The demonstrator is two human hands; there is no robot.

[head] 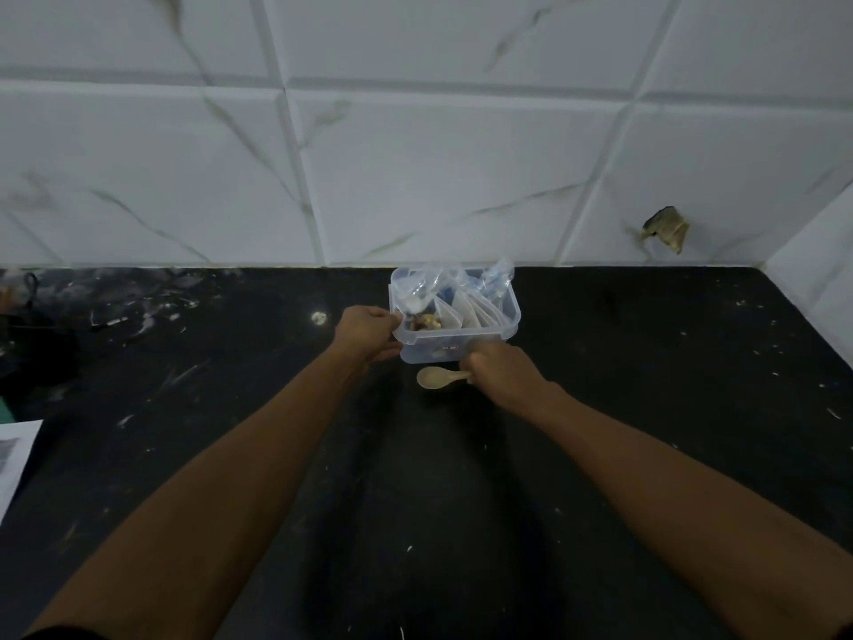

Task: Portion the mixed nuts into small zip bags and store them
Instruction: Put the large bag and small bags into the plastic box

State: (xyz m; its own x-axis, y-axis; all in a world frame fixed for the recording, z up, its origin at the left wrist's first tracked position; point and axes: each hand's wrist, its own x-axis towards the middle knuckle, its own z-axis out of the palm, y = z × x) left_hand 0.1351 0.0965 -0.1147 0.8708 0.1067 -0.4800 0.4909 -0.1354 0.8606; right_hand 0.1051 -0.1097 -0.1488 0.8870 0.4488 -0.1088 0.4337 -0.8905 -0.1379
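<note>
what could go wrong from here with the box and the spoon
1. The plastic box sits near the back of the dark counter, and the left hand grips only its left end; a tug could tip it and spill the nuts.
2. The zip bags stick up loosely above the rim, so the spoon in the right hand could snag them on the way in.

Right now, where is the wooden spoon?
In the head view, the wooden spoon lies on the black counter just in front of the clear container, its handle gripped by the right hand.
</note>
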